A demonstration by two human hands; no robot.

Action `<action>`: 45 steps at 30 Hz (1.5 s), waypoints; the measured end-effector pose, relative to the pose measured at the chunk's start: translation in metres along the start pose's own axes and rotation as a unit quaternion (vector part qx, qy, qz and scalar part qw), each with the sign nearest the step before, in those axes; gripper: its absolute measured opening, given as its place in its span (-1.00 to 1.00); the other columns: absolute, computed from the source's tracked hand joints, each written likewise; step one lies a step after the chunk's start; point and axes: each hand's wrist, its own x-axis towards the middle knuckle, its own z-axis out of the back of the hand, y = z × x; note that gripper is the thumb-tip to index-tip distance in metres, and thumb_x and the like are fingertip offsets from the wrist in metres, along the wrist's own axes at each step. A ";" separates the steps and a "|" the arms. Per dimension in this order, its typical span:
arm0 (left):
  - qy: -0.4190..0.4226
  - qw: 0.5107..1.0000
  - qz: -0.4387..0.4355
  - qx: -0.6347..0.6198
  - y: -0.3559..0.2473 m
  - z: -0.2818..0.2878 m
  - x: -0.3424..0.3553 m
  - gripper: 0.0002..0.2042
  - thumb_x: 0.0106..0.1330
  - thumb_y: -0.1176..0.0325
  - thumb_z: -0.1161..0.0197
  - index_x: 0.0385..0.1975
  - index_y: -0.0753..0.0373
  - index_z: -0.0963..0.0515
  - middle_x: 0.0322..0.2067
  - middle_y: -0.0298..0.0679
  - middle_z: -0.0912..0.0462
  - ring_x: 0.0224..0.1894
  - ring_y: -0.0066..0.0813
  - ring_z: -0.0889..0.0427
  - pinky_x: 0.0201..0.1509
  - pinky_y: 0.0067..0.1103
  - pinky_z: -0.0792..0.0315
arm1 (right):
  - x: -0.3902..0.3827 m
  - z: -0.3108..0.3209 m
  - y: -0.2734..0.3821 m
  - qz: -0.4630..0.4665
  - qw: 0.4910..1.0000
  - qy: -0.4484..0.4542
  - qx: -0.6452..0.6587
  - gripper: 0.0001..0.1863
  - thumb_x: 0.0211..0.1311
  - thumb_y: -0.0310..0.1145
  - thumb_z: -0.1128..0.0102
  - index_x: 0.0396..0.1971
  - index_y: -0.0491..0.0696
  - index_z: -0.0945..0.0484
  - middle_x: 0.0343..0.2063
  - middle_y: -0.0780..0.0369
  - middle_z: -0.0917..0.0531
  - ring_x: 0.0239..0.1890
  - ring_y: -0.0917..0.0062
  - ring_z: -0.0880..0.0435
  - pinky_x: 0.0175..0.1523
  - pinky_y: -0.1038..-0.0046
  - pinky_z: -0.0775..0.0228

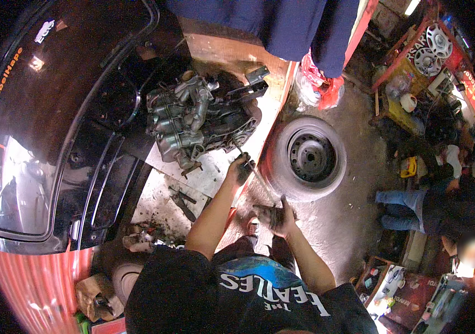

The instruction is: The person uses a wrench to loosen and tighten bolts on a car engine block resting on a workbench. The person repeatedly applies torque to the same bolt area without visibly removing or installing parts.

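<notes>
We've got our left hand (pixel 241 170) wrapped round a long bar (pixel 262 181) running up to the engine (pixel 193 119); our right hand (pixel 277 218) is at its lower end (can't tell if that one's gripping). A wheel (pixel 309 157) crowds the bar's right, black bodywork (pixel 104 114) the engine's left; blue cloth (pixel 290 25) hangs beyond.

Brownish-grey floor (pixel 362 161), dark blue curtain (pixel 287 25)

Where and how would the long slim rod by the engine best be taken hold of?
Probably near the end of the long slim rod away from the engine, from the near side with the right hand: that straight end points toward it, while the left hand grips nearer the engine.
</notes>
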 end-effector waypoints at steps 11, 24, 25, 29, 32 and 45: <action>-0.048 0.995 -0.006 0.090 0.001 -0.017 0.003 -0.82 0.23 0.52 -0.18 -0.18 0.30 -0.43 -0.27 -0.16 -0.52 -0.12 -0.01 -0.60 0.03 -0.23 -0.60 | -0.074 -0.032 -0.021 0.379 0.238 -0.322 -0.834 -0.33 0.10 -0.35 -0.11 0.27 0.00 -0.21 0.30 -0.05 -0.12 0.36 0.00 -0.03 0.38 -0.03 0.10; -0.035 0.999 0.015 0.009 0.003 -0.017 -0.007 -0.86 0.28 0.40 -0.17 -0.19 0.17 -0.48 -0.37 -0.24 -0.57 -0.26 -0.30 -0.59 -0.04 -0.29 -0.53 | 0.005 -0.032 -0.002 0.275 0.204 -0.245 -0.907 -0.54 0.21 -0.30 -0.05 0.09 -0.18 -0.37 0.12 -0.03 -0.40 0.32 -0.04 -0.13 0.42 -0.05 0.20; -0.031 0.999 0.028 -0.019 0.003 -0.017 -0.007 -0.86 0.28 0.38 -0.17 -0.20 0.18 -0.49 -0.40 -0.24 -0.58 -0.30 -0.29 -0.59 -0.08 -0.28 -0.55 | 0.011 -0.028 -0.005 0.266 0.261 -0.238 -0.897 -0.53 0.21 -0.30 -0.07 0.09 -0.19 -0.36 0.11 -0.05 -0.41 0.29 -0.04 -0.19 0.41 -0.04 0.14; 0.090 0.992 0.054 -0.071 -0.005 -0.016 -0.004 -0.86 0.26 0.30 -0.19 -0.25 0.16 -0.53 -0.47 -0.28 -0.58 -0.33 -0.31 -0.60 -0.05 -0.29 -0.51 | 0.007 0.009 -0.018 0.169 0.743 -0.218 -0.610 -0.27 0.20 0.25 0.05 -0.03 -0.19 -0.38 -0.05 -0.02 -0.53 0.14 0.11 -0.42 0.30 0.08 -0.13; 0.065 0.996 0.056 -0.019 -0.006 -0.013 -0.001 -0.84 0.38 0.23 -0.07 -0.32 0.16 -0.47 -0.54 -0.35 -0.51 -0.40 -0.38 -0.58 -0.18 -0.38 -0.47 | -0.020 0.034 -0.026 0.048 0.900 -0.220 -0.373 -0.07 0.14 0.38 0.11 0.12 -0.25 -0.28 -0.04 -0.04 -0.52 0.10 0.10 -0.45 0.26 0.01 -0.17; -0.010 0.998 0.033 0.057 -0.006 -0.016 -0.002 -0.87 0.35 0.27 -0.14 -0.34 0.17 -0.46 -0.55 -0.33 -0.50 -0.44 -0.34 -0.53 -0.10 -0.35 -0.51 | -0.043 -0.051 -0.023 0.373 0.048 -0.101 -0.921 -0.47 0.13 -0.36 -0.01 0.13 -0.23 -0.35 0.17 -0.09 -0.35 0.27 0.03 -0.26 0.38 0.02 0.00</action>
